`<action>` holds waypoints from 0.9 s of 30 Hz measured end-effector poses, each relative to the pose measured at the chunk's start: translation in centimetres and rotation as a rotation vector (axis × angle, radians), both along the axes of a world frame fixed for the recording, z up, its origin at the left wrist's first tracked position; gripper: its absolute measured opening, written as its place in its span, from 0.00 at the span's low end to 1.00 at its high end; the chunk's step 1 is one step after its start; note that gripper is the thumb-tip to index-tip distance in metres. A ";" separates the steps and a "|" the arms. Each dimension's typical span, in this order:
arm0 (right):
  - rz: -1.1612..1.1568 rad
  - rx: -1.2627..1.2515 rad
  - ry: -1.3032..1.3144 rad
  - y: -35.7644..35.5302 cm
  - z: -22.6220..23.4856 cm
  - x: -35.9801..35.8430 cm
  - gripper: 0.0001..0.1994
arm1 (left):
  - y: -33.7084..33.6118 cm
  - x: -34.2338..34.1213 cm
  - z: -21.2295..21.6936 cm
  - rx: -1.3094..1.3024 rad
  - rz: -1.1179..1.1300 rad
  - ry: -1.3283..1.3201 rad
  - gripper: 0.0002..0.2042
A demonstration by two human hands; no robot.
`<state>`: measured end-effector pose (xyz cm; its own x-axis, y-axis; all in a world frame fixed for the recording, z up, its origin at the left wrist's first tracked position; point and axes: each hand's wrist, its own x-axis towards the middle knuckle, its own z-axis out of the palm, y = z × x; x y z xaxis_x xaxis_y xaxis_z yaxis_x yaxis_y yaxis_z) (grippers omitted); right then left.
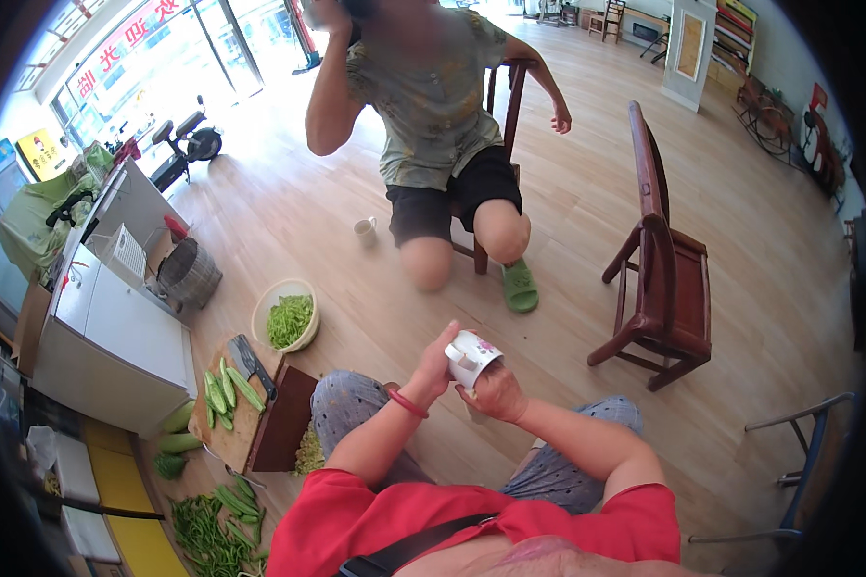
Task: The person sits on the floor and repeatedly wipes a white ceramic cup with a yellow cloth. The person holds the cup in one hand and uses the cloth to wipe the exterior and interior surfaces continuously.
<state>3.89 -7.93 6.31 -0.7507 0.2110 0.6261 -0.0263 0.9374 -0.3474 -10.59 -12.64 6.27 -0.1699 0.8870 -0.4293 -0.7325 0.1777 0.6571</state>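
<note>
A white mug (473, 352) with a pink flower print is held up in front of me, above my knees. My left hand (435, 365), with a red bangle on the wrist, grips it from the handle side. The mug is tilted, its mouth turned toward my right hand (500, 394). That hand is closed at the rim, its fingers curled at or into the opening. How deep they reach is hidden, as is the mug's inside.
On the left, a cutting board (223, 430) carries a knife (252, 367) and green gourds (231, 387). Beyond it stands a bowl (315, 332) of cut greens. A seated person (428, 106) faces me, with a cup (366, 231) on the floor nearby. A wooden chair (688, 288) stands right.
</note>
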 end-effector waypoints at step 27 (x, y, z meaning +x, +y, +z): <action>-0.155 -0.923 0.022 -2.2 1.6 0.2 0.26 | -1.0 2.0 0.8 0.044 0.045 -0.075 0.16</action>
<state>4.12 -10.08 7.95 -0.6629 0.7282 0.1744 0.0607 0.2844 -0.9568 -8.54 -13.60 7.07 -0.1795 0.8976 -0.4027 -0.7864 0.1151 0.6069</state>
